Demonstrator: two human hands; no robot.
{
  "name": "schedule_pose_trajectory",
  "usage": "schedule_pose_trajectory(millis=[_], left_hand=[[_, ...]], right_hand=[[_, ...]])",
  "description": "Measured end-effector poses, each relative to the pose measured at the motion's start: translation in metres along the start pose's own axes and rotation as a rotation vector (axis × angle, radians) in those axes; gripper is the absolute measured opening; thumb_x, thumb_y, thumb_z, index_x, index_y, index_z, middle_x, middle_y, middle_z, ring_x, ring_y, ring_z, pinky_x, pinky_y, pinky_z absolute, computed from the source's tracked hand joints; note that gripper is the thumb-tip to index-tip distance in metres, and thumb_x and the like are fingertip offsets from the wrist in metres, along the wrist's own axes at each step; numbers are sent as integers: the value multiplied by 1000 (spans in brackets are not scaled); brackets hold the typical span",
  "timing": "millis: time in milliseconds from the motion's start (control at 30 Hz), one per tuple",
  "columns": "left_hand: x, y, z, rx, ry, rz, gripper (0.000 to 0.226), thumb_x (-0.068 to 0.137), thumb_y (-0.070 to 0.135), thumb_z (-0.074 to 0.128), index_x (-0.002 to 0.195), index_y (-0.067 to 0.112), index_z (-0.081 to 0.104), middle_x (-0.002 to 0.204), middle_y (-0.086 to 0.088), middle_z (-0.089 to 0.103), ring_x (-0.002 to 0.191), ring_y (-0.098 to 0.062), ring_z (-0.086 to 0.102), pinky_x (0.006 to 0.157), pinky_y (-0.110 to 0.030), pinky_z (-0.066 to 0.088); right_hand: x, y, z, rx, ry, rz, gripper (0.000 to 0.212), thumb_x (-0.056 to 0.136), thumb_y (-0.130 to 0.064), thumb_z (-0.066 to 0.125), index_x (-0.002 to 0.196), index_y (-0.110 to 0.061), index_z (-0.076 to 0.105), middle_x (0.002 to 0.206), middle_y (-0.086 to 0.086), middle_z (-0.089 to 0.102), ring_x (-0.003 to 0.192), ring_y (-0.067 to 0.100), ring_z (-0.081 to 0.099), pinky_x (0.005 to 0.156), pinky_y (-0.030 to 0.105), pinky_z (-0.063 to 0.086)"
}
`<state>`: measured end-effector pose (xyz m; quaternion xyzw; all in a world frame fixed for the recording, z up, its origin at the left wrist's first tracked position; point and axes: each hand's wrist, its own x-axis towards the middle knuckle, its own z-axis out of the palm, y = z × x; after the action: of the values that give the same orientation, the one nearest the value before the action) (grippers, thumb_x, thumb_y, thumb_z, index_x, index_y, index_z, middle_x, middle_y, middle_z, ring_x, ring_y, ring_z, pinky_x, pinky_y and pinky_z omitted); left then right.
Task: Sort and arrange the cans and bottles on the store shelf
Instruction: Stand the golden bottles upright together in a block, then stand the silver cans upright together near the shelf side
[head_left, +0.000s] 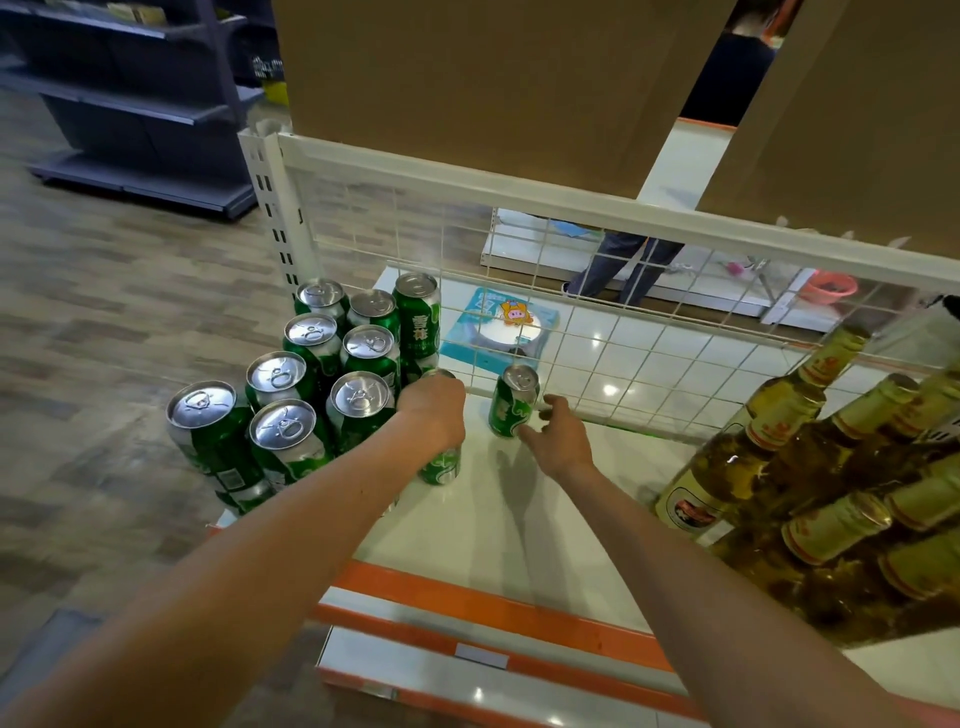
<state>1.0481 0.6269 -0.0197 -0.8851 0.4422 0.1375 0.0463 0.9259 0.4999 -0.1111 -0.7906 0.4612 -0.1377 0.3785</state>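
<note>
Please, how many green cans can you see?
11: nine in the cluster, a held can in the left hand, a lone can by the right hand; more may be hidden.

single head view, looking forward and down, close above white shelf (519, 525), both forearms reaching

Left hand (434, 413) grips a green can (441, 467); right hand (561, 439), fingers spread, beside a second can (511, 402); bottles (810, 467) at three o'clock.
</note>
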Motion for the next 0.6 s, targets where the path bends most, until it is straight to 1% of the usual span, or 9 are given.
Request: schedule_pose_trajectory(millis=[100,167,233,300,367,467,533,600], left_hand=[[2,6,3,85,3,-28,36,91,11,59,126,7,53,126,-12,53,111,-29,60,82,-37,51],[2,9,5,105,7,-39,36,92,10,57,128,7,51,127,-12,53,113,-30,60,84,-37,51],[2,10,4,120,23,-38,33,93,12,56,126,8,52,126,-10,56,111,-29,61,78,-36,49],[4,11,3,141,69,-32,31,93,15,58,123,10,54,123,-9,58,110,-27,61,73,-33,46],[6,11,1,165,131,-6,29,94,21,58,121,11,56,122,-10,59,112,-28,57,75,-33,43],[11,16,3,173,196,113,28,97,24,55,122,12,55,120,-11,59,114,-29,54,81,-36,44],[14,20,6,163,183,183,30,96,21,56,125,12,53,123,-12,57,116,-30,52,89,-38,44],[16,25,10,191,144,254,41,92,20,61,131,15,49,127,-12,55,120,-31,50,98,-40,40]], right_hand=[[18,-8,4,11,31,-29,75,83,-23,77,145,-14,38,138,9,54,122,27,55,98,43,50],[28,-13,7,61,36,-58,77,77,-19,81,143,-16,40,136,7,55,121,27,55,98,42,50],[35,-13,12,77,24,-86,74,73,-17,83,137,-18,45,131,6,58,118,26,58,96,43,50],[40,-11,16,86,27,-96,67,74,-16,82,132,-16,48,128,6,61,114,25,59,93,41,51],[40,-9,19,117,42,-102,63,74,-17,81,128,-15,49,124,6,62,110,25,60,90,39,52],[29,-5,17,140,29,-109,62,74,-17,82,126,-14,50,119,3,63,106,23,61,88,39,51],[15,-1,15,142,-34,-134,61,72,-19,84,123,-17,51,113,-3,62,101,20,60,88,40,51],[-1,3,16,133,-91,-158,62,69,-19,87,119,-22,52,107,-9,61,97,16,60,88,38,52]])
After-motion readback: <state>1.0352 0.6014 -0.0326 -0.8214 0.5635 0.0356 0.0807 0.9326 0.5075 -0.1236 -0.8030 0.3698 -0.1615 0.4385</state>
